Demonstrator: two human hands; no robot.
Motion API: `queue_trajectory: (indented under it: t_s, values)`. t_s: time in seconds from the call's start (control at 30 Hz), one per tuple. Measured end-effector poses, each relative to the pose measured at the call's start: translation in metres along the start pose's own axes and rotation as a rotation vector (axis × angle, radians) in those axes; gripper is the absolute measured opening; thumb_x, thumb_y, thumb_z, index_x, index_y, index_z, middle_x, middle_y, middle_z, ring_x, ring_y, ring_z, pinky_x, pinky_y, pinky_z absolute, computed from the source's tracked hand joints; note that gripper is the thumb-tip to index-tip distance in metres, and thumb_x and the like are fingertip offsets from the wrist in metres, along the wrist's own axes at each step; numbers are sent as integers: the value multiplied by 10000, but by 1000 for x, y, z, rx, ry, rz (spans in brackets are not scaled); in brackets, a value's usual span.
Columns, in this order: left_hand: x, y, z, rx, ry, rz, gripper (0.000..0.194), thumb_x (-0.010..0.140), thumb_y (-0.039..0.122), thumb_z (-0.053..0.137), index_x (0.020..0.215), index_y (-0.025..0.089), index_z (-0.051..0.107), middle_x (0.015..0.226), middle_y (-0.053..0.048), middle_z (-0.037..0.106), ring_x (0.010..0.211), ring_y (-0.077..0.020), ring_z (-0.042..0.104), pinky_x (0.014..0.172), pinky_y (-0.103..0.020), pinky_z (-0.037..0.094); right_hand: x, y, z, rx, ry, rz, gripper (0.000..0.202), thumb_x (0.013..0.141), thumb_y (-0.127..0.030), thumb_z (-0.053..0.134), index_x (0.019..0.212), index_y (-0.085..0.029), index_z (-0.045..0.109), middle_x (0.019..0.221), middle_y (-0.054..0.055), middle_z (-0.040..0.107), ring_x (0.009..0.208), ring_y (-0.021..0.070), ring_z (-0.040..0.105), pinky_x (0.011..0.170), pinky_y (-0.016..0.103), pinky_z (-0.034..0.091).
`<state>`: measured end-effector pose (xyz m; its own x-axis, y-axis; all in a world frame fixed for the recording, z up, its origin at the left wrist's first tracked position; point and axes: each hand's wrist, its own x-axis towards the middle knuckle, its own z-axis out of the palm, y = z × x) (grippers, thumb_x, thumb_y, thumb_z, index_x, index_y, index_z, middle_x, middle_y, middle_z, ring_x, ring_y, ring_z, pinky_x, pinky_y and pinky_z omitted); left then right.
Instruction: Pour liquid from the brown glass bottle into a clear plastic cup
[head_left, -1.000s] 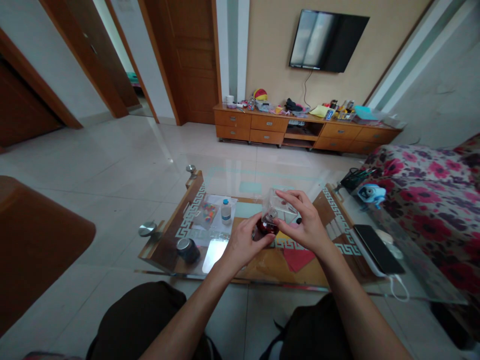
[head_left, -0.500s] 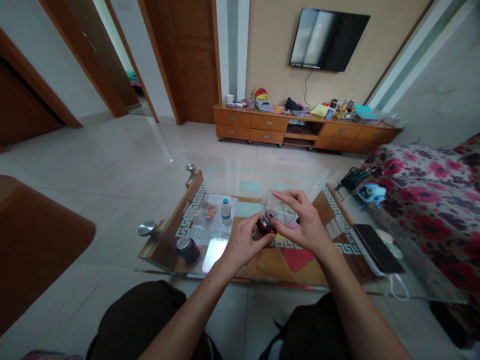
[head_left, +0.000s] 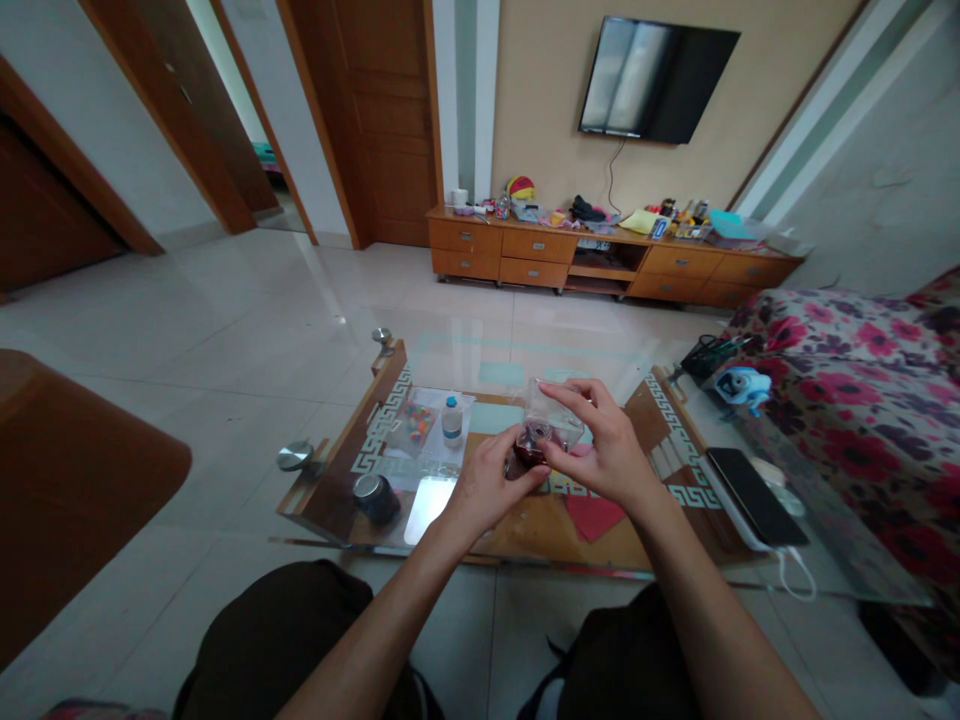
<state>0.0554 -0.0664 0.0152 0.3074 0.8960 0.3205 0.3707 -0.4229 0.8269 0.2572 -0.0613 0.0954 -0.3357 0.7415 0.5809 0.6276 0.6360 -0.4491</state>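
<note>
two hands, one dark jar (head_left: 529, 447), one clear bag (head_left: 553, 412)

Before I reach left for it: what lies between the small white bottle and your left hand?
Head view: only bare glass table between white bottle and left hand.

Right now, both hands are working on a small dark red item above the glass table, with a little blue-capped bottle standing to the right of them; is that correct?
Not quite: in the head view the blue-capped bottle stands to the left of the hands, not the right. The left hand and right hand do hold the small dark red item above the glass table.
</note>
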Motion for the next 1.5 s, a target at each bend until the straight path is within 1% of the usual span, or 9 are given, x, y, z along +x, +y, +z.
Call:
queue_trajectory:
  t_s: [0.2, 0.33, 0.43, 0.77, 1.03, 1.2, 1.3, 1.4, 1.5]
  values:
    - [1, 4, 0, 22, 3, 7, 457, 922, 389, 767, 1347, 277, 641, 1252, -52, 729, 1155, -270, 678, 1017, -414, 536, -1, 12, -1, 103, 26, 75, 640, 895, -355, 761, 1506, -368, 568, 1272, 76, 604, 1139, 294, 632, 1008, 508, 552]
    - [1, 3, 3, 19, 8, 6, 515, 913, 361, 775, 1396, 290, 611, 1299, -48, 721, 1183, -267, 673, 1050, -428, 527, -3, 20, 1, 151, 31, 91, 620, 919, -394, 747, 1511, -354, 565, 1307, 83, 621, 1161, 299, 635, 1027, 523, 540]
    - [0, 0, 4, 22, 29, 7, 561, 909, 365, 783, 1429, 287, 587, 1347, -56, 707, 1231, -267, 661, 1084, -439, 514, -4, 23, 2, 180, 40, 116, 615, 933, -417, 740, 1517, -343, 563, 1338, 88, 631, 1185, 300, 638, 1046, 533, 528]
    - [-1, -6, 6, 16, 35, -1, 632, 910, 408, 783, 1486, 282, 556, 1423, -68, 677, 1293, -269, 647, 1130, -448, 504, -11, 38, 7, 318, 40, 306, 589, 958, -506, 717, 1506, -338, 584, 1521, 81, 601, 1225, 294, 651, 1003, 480, 556]
    - [0, -4, 4, 26, 14, 0, 608, 925, 402, 767, 1487, 296, 560, 1447, -61, 664, 1312, -272, 636, 1144, -455, 493, -19, 62, 18, 428, 63, 436, 590, 936, -582, 705, 1448, -299, 630, 1321, 59, 724, 1124, 281, 682, 981, 490, 569]
    - [-1, -4, 5, 24, 16, 1, 612, 925, 396, 770, 1490, 304, 552, 1451, -47, 661, 1314, -257, 633, 1141, -429, 494, -20, 61, 21, 501, 107, 472, 503, 909, -573, 734, 1318, -281, 704, 1241, 52, 749, 1101, 282, 679, 948, 466, 576]
    - [-2, -4, 5, 21, 11, -13, 617, 923, 394, 767, 1494, 315, 547, 1455, -47, 658, 1324, -261, 630, 1144, -435, 492, -23, 59, 23, 666, 140, 614, 506, 909, -568, 739, 1334, -296, 694, 1222, 44, 754, 1063, 257, 704, 855, 385, 596]
    - [-2, -4, 5, 26, 10, -15, 618, 915, 393, 772, 1489, 311, 555, 1450, -55, 660, 1330, -268, 624, 1153, -447, 484, -25, 60, 23, 952, 236, 815, 547, 934, -603, 685, 1402, -325, 635, 1257, 40, 742, 956, 207, 744, 712, 296, 596]
    - [-1, -4, 6, 30, 3, -17, 627, 913, 416, 775, 1493, 319, 557, 1452, -55, 658, 1332, -270, 622, 1150, -451, 483, -27, 66, 19, 1192, 329, 917, 531, 924, -629, 662, 1356, -323, 617, 1236, 42, 738, 926, 215, 773, 656, 301, 611]
